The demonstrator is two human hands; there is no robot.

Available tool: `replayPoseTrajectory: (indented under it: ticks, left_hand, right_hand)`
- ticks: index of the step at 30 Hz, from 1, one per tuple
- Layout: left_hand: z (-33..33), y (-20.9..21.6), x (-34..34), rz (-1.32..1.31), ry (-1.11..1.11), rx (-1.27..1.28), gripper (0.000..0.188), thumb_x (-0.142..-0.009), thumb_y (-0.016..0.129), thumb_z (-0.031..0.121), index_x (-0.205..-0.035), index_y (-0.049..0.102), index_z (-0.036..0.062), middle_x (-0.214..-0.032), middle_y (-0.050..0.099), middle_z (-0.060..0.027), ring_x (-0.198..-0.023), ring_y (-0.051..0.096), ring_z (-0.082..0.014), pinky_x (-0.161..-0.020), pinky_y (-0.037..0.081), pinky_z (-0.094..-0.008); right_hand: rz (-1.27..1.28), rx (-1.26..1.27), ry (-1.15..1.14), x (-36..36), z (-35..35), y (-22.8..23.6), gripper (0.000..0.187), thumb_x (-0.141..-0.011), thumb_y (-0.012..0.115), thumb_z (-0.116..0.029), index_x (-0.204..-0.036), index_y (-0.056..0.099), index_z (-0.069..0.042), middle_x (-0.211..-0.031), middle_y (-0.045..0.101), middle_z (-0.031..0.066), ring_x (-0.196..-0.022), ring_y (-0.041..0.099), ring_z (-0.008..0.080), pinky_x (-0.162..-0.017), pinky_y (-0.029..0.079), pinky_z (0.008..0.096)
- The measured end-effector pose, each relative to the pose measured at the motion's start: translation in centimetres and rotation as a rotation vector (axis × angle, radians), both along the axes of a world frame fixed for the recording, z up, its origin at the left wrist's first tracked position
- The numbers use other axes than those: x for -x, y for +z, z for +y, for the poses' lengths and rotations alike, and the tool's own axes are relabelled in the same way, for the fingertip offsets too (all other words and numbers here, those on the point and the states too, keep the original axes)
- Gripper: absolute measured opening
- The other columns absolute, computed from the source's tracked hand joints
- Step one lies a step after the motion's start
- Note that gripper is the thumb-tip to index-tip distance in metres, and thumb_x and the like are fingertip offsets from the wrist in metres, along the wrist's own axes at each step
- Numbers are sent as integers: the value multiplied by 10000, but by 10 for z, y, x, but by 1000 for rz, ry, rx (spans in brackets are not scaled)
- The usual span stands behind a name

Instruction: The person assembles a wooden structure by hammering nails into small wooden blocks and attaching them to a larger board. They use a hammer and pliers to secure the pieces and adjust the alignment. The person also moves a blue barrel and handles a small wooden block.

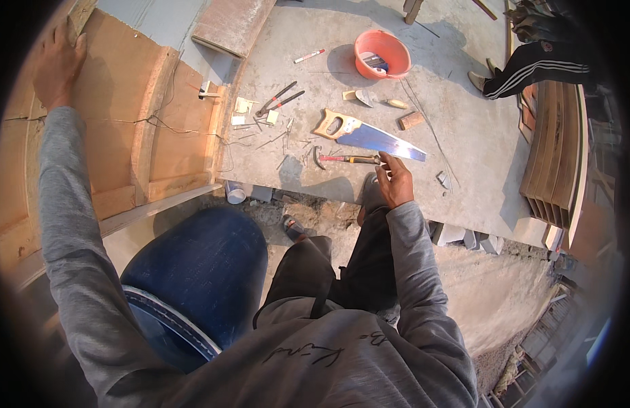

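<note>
Left hand (57,61) spread flat on the plywood form (118,129), upper left | right hand (394,180), fingers loosely curled and empty, reaching at centre for the claw hammer (345,159) beside the handsaw (366,134) | next likely calls for closing on the handle | one hammer, one saw, one orange basin (383,53), scattered nails.
</note>
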State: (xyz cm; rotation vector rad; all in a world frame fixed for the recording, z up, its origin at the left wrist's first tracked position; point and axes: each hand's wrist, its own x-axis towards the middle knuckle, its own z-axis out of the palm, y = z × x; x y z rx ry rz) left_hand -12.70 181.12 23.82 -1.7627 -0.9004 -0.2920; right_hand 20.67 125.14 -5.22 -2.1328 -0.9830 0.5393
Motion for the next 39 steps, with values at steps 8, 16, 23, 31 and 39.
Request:
replayPoseTrajectory:
  ticks: [8, 16, 23, 31, 39]
  left_hand:
    - [-47, 3, -18, -216, -54, 107, 402, -862, 628, 438, -1149, 642, 157, -1025, 691, -41, -1000, 655, -269, -776, 568, -413]
    - [-66, 6, -22, -306, -116, 206, 387, -873, 613, 413, -1150, 633, 142, -1022, 684, -47, -989, 648, -258, -769, 559, -401]
    - [-74, -5, -25, -351, -181, 285, 375, -883, 600, 392, -1150, 625, 129, -1020, 677, -53, -980, 642, -247, -762, 552, -390]
    - [-62, -35, -31, -424, -254, 344, 361, -895, 586, 367, -1151, 616, 114, -1018, 670, -59, -969, 635, -236, -755, 543, -378]
    - [-47, -115, -30, -440, -280, 407, 347, -906, 571, 342, -1151, 607, 99, -1015, 663, -65, -958, 629, -224, -748, 535, -366]
  right_hand:
    - [-110, 169, -534, 27, -265, -28, 326, -926, 596, -164, -1166, 623, 55, -1109, 674, 228, -1034, 662, 313, -899, 513, 377]
    - [177, 823, -71, 178, -378, -128, 304, -802, 656, -221, -1052, 699, -54, -922, 716, 197, -876, 706, 347, -770, 553, 427]
    - [76, 449, -113, 156, -272, -90, 280, -813, 652, -216, -1035, 701, -53, -902, 719, 186, -854, 708, 344, -765, 553, 426]
    - [-193, 398, -125, 58, -151, -81, 240, -854, 630, -187, -1005, 701, -14, -860, 714, 184, -736, 709, 283, -705, 557, 370]
    - [-161, 457, 349, 15, 142, -187, 212, -873, 616, -236, -985, 712, -83, -964, 698, 190, -916, 671, 368, -822, 528, 436]
